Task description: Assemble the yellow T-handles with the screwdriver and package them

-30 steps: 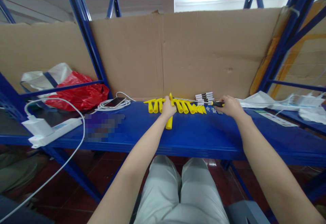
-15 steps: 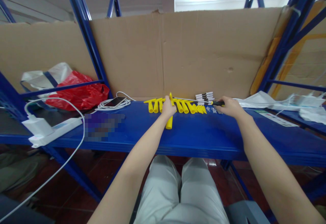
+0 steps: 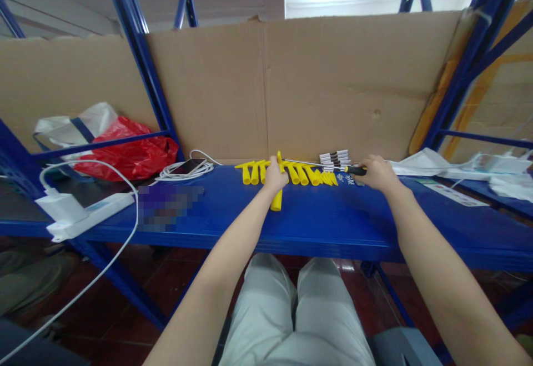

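head view: the left hand point(image 3: 275, 178) is holding a yellow tube point(image 3: 276, 202) tight over the blue shelf point(image 3: 328, 219). the right hand point(image 3: 380, 174) is gripping a screwdriver point(image 3: 356, 170) by its handle, and its long rod is pointing toward the tube's top. more yellow pieces point(image 3: 310, 175) are lying on both sides.

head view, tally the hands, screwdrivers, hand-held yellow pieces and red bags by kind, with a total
Hands: 2, the left hand and right hand
Screwdriver: 1, in the right hand
Yellow piece held: 1, in the left hand
Red bag: 1
Total: 5
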Demonstrator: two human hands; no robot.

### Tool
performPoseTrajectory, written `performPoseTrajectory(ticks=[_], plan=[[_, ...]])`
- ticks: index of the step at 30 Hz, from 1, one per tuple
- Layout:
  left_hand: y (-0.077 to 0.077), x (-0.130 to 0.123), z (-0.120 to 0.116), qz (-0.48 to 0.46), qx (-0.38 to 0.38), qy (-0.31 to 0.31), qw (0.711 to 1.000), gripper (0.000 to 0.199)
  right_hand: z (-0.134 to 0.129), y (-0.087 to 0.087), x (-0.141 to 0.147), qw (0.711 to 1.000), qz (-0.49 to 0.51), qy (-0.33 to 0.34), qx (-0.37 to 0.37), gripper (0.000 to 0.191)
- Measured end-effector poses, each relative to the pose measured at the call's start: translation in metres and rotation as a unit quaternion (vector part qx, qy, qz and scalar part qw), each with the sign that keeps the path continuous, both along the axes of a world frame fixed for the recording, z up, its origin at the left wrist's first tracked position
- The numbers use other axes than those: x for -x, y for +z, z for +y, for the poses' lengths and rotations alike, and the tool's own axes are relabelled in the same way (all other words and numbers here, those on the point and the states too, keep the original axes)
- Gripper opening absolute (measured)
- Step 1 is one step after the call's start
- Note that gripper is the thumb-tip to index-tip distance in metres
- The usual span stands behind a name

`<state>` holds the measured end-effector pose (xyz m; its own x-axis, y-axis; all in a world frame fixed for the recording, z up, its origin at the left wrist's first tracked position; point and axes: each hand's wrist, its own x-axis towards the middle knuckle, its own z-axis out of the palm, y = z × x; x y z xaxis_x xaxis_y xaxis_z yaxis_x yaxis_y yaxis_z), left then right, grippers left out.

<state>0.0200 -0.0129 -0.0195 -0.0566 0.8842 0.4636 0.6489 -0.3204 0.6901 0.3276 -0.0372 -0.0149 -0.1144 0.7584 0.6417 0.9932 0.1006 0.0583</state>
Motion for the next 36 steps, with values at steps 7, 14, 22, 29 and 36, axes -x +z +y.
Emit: performPoseTrajectory(ticks=[7, 14, 22, 29, 36], plan=[[0.0, 0.0, 0.0, -0.001, -0.007, -0.003, 1.0, 0.046, -0.003, 0.001, 0.004, 0.996, 0.048, -0.059, 0.048, 0.028], [0.0, 0.001, 0.001, 0.004, -0.003, 0.009, 1.0, 0.045, -0.005, 0.002, 0.008, 0.996, 0.049, -0.026, 0.074, 0.031], [0.0, 0.0, 0.001, -0.001, -0.003, 0.012, 1.0, 0.045, 0.0, 0.001, 0.002, 0.999, 0.037, 0.026, 0.027, 0.033], [0.002, 0.0, -0.001, -0.005, 0.003, 0.003, 1.0, 0.041, 0.002, -0.002, -0.004, 0.999, -0.006, 0.023, -0.022, 0.029], [0.001, 0.0, -0.001, -0.012, -0.004, -0.004, 1.0, 0.045, -0.007, 0.002, 0.006, 1.0, 0.011, -0.02, -0.017, 0.022]])
